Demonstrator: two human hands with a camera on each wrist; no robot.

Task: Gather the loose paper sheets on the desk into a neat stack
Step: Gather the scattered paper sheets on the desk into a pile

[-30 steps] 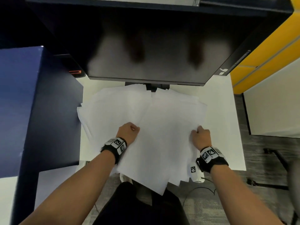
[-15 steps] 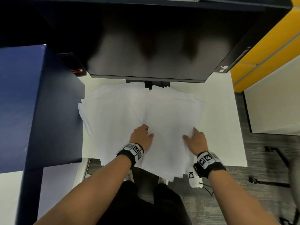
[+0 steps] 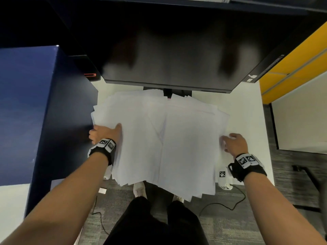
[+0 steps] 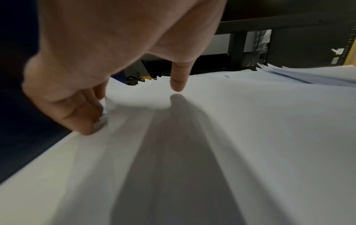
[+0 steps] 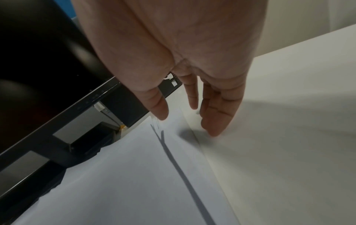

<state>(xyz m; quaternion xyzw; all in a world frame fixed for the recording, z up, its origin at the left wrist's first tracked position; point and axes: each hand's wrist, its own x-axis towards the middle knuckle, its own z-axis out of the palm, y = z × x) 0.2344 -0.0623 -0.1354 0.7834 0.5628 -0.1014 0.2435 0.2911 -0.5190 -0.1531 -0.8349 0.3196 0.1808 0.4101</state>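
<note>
Loose white paper sheets (image 3: 162,138) lie in two overlapping fans on the white desk (image 3: 247,112), and their near ends hang over the front edge. My left hand (image 3: 104,132) is at the pile's left edge. In the left wrist view its fingers (image 4: 80,112) curl in against that edge of the sheets (image 4: 231,137), with the thumb reaching over the top sheet. My right hand (image 3: 231,141) is at the pile's right edge. Its straight fingers (image 5: 215,121) point down and touch the desk (image 5: 289,137) beside the paper (image 5: 115,182).
A large dark monitor (image 3: 168,50) stands just behind the sheets, its stand (image 3: 177,92) touching their far ends. A tall dark blue partition (image 3: 35,112) borders the desk on the left. Yellow cabinets (image 3: 292,68) are at the right. A cable (image 3: 230,206) lies on the floor.
Both hands have moved apart from the middle of the pile to its outer edges: the left went to the left edge, the right to the right edge. The sheets shifted slightly.
</note>
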